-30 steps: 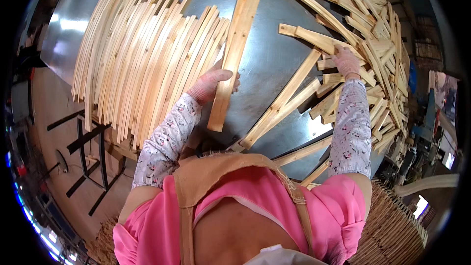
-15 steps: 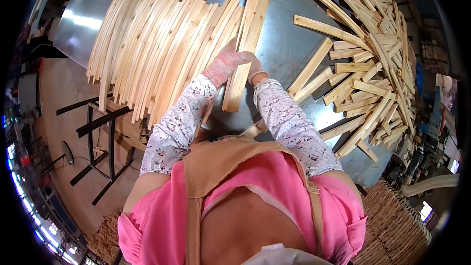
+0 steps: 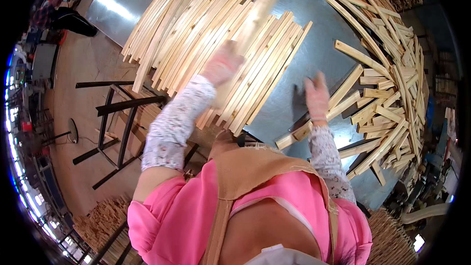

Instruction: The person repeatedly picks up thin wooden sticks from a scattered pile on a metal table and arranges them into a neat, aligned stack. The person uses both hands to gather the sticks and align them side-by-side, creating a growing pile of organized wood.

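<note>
My left hand (image 3: 223, 64), in a pinkish knit glove, is closed around a pale wooden slat (image 3: 259, 12) blurred by motion. That slat is held over a row of similar wooden slats (image 3: 196, 24), which lie side by side on a grey metal table (image 3: 299, 34). My right hand (image 3: 316, 97), gloved too, holds nothing; its fingers stretch out over the bare metal. Just beside it lie loose wooden pieces (image 3: 346, 88) at the edge of a jumbled heap.
The jumbled wood heap (image 3: 392, 103) spreads along the table's right side. At lower left stands a black metal frame (image 3: 117, 118) on the floor. Stacked wood (image 3: 105, 223) sits behind it, and a person in dark clothes (image 3: 73, 22) is at the far left.
My hands have parted: the left has carried the slat leftward over the row, and the right has let go and moved right. The view has shifted, and more slats show at the row's right end.
</note>
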`<state>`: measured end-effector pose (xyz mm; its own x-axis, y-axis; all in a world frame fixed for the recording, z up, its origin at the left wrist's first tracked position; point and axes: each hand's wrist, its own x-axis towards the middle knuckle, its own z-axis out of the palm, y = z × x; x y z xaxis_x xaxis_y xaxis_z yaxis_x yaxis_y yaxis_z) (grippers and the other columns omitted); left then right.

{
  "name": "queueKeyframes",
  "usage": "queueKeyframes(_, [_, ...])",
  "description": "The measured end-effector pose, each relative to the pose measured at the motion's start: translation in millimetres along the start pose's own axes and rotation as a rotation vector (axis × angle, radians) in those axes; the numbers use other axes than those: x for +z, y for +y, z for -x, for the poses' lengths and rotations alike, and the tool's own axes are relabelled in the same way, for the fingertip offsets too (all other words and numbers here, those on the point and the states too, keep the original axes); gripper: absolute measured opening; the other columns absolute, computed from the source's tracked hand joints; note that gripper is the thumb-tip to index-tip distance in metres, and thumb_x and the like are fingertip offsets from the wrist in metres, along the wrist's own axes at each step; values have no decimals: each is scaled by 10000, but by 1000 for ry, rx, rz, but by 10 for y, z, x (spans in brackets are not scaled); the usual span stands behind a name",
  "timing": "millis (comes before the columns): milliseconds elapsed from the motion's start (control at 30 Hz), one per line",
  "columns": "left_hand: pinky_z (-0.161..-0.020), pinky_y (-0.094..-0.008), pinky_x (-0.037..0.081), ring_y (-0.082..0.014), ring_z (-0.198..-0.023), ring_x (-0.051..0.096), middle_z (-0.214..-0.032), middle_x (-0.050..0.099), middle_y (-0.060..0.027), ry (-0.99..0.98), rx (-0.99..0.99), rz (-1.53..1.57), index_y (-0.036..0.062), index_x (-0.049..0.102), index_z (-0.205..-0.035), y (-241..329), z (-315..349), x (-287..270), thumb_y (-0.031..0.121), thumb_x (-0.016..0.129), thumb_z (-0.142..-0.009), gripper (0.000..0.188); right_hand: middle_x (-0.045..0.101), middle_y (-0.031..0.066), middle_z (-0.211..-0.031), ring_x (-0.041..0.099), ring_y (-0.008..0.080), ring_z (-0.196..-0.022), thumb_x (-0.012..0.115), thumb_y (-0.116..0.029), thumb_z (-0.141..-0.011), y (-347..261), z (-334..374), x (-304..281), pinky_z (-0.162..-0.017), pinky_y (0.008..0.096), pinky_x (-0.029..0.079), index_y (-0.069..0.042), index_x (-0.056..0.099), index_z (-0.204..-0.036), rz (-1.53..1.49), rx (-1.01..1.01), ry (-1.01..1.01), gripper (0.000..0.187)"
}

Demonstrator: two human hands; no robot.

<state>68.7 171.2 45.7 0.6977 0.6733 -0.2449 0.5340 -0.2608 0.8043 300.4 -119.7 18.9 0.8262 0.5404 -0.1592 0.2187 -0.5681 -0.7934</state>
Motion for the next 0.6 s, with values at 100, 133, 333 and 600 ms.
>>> queueKeyframes(100, [-1248,-434,382,-343,-1472,481,-1610,506,-266,173,-18,-33,-40,375,-1642,-706,42,-1254,312,754,-1008,819,631,304,-1478,596,465,-1376,791,-546,-867,165,495,-289,-1181,510,461,-5,433,-1626,537,450,160,998])
queueKeyframes(133, [-1322,-425,280,-350,-1602,350,-1677,432,-287,228,-7,-153,-17,480,-1610,-1187,-56,-1624,330,757,-998,756,617,303,-1500,583,459,-1395,805,-581,-839,197,701,-336,-1188,509,457,8,408,-1636,510,584,156,1068])
queueKeyframes(333, [-1198,-407,385,-358,-1411,519,-1492,556,-260,279,-56,-561,43,575,-1485,-2933,-357,-2564,419,656,-1013,609,578,383,-1450,592,518,-1331,813,-569,-838,906,944,-214,-1144,528,471,-19,437,-1609,368,593,344,1019])
queueKeyframes(600, [-1023,-407,512,-347,-1147,688,-1229,746,-165,251,-105,-351,65,626,-1404,-2423,-352,-2418,456,621,-1043,532,737,273,-1268,698,393,-1209,867,-474,-850,1085,936,-379,-1047,405,529,164,598,-1400,12,758,245,884])
